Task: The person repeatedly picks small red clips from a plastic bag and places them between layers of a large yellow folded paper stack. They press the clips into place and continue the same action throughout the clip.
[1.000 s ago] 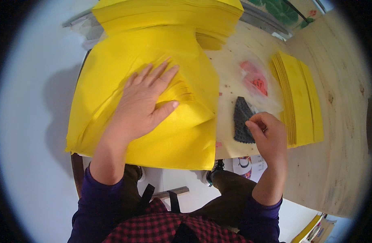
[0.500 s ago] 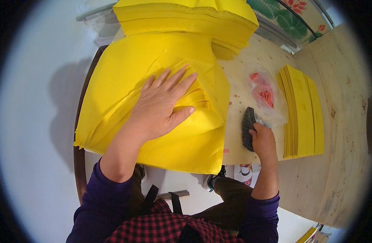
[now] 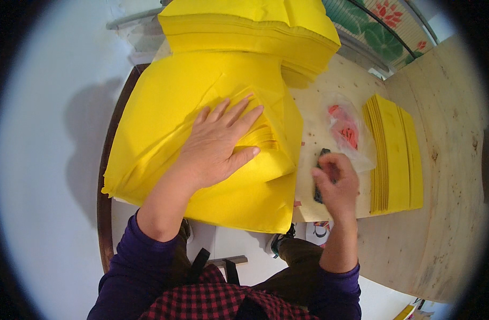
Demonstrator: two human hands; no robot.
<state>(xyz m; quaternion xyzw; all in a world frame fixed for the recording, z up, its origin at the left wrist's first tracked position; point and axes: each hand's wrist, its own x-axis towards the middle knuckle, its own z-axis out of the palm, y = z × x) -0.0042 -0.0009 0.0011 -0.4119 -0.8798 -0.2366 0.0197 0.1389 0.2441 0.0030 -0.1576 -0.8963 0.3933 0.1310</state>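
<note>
- The left hand (image 3: 215, 149) is lying palm down and unclenched on the yellow sheets (image 3: 249, 200), its fingers spreading toward the upper right and its thumb pointing out to the right.
- The right hand (image 3: 340, 184) is hovering or resting over a dark grey cloth (image 3: 318, 196), its fingers curling and its thumb standing apart from them; it is showing blurred, so I cannot tell whether it is grasping the cloth.
- The dark grey cloth is lying on the wooden table (image 3: 311, 125), just right of the yellow sheets, and the right hand is hiding part of it.
- The yellow sheets are covering the left part of the table, their front corner hanging past the near edge; folded layers (image 3: 264, 137) are showing just right of the left hand's fingers.
- A thick yellow stack (image 3: 249, 34) is standing at the far end of the sheets.
- A clear plastic bag (image 3: 366, 159) is sitting beyond the right hand, holding red pieces (image 3: 350, 138).
- A narrower yellow stack (image 3: 396, 160) is lying right of the bag, near it.
- A floral panel (image 3: 380, 34) with green leaves and red blossoms is showing at the upper right.
- The person is wearing purple sleeves (image 3: 146, 250) and a red-and-black checked garment (image 3: 212, 301).
</note>
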